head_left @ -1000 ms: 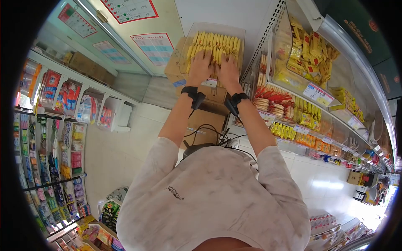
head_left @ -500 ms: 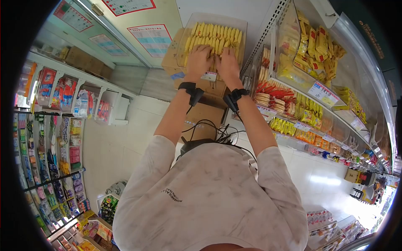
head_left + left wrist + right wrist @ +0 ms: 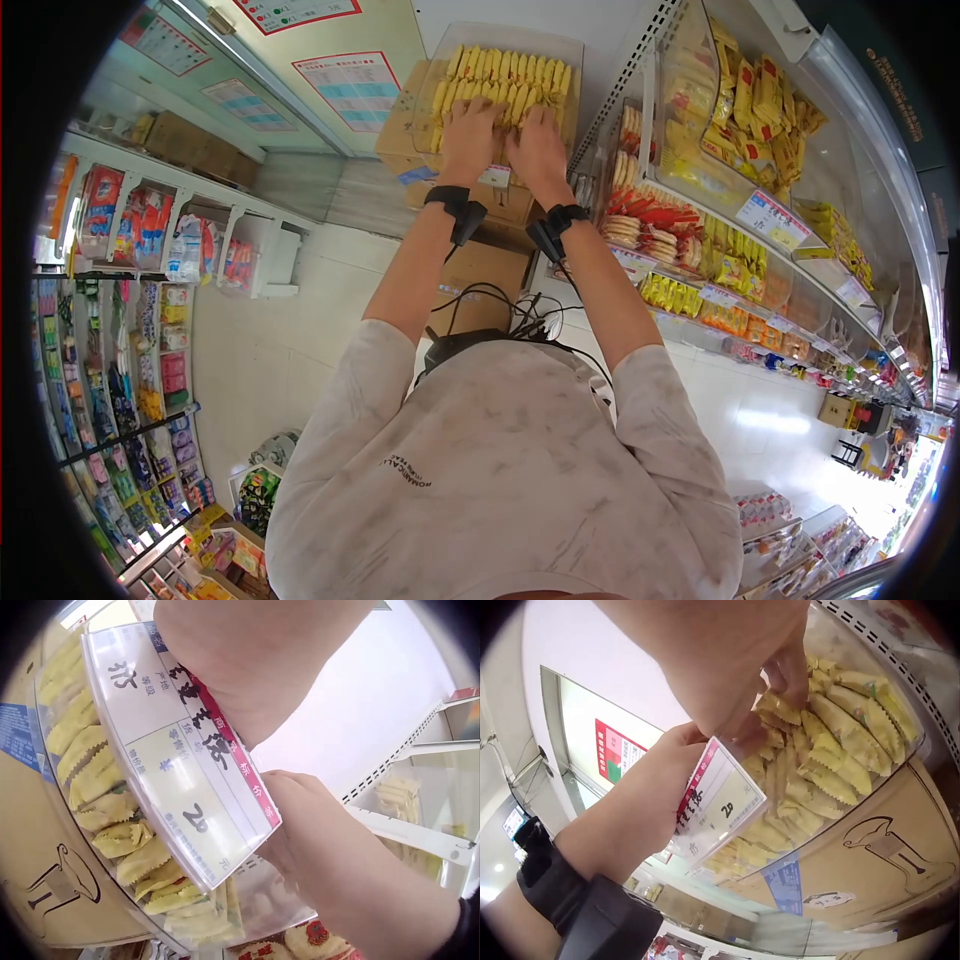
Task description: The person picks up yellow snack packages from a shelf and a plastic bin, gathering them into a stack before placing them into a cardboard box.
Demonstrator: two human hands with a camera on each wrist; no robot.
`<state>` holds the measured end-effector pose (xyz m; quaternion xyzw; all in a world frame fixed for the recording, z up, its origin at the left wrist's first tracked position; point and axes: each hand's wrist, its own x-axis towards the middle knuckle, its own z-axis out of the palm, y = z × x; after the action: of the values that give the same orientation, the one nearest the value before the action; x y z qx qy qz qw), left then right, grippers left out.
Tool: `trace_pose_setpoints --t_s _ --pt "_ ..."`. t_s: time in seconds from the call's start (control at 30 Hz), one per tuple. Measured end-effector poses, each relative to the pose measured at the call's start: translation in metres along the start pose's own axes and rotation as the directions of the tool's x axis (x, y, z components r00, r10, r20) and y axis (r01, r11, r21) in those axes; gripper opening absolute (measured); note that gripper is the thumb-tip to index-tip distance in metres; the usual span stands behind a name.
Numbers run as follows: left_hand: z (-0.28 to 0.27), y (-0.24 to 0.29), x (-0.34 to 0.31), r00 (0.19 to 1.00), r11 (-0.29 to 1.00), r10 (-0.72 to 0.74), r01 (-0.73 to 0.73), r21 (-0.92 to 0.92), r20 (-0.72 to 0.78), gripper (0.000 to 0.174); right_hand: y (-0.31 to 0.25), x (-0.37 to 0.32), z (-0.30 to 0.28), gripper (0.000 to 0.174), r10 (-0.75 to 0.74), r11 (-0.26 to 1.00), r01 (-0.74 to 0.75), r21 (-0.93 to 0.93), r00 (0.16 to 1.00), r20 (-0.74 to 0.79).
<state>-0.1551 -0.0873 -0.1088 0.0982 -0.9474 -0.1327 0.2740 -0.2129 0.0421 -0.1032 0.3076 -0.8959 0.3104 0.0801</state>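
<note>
In the head view, a clear plastic bin point(image 3: 562, 45) holds rows of small yellow snack packets point(image 3: 510, 68), standing close together. My left hand point(image 3: 468, 140) reaches over the front rim, its fingers among the packets on the left. Beside it, my right hand point(image 3: 538, 150) reaches in over the same rim, fingers bent down. The right wrist view has the right fingers point(image 3: 784, 675) against the packets point(image 3: 832, 757); I cannot tell whether either hand grips one. In the left wrist view, a price card point(image 3: 172, 750) on the bin's front covers part of the hands, and the left fingertips are hidden.
The bin sits on a cardboard box point(image 3: 400, 145), with another carton point(image 3: 480, 280) lower down in front. Shelves of yellow packets point(image 3: 755, 110) and rice crackers point(image 3: 655, 240) stand on the right. Black cables point(image 3: 500, 310) hang near the waist. Hanging goods line the left shelf point(image 3: 190, 190).
The head view has shifted slightly, so bin and hands sit a little higher and further left. Both hands stay in the front part of the bin, with only small finger movements.
</note>
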Motion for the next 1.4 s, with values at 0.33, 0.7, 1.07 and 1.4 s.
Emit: trace_pose_setpoints --t_s 0.33,0.7,1.07,1.4 --pt "-0.002 0.007 -0.001 1.000 1.000 0.012 -0.012 -0.003 -0.026 0.049 -0.003 0.000 0.000 0.039 0.046 0.998 -0.046 -0.041 0.999 0.007" --pt "0.002 0.003 -0.003 0.999 0.999 0.048 -0.048 0.017 0.000 0.047 -0.003 0.001 -0.002 0.042 0.052 0.998 -0.050 -0.036 0.997 0.053" --pt "0.014 -0.006 0.000 0.996 0.996 0.067 -0.071 -0.061 -0.057 0.049 0.005 0.002 0.009 0.042 0.006 0.998 -0.007 -0.059 0.999 -0.032" --pt "0.004 0.011 -0.001 0.954 0.985 -0.133 0.158 0.074 -0.270 0.048 -0.001 -0.001 0.001 0.039 -0.030 0.998 0.026 -0.063 0.997 -0.072"
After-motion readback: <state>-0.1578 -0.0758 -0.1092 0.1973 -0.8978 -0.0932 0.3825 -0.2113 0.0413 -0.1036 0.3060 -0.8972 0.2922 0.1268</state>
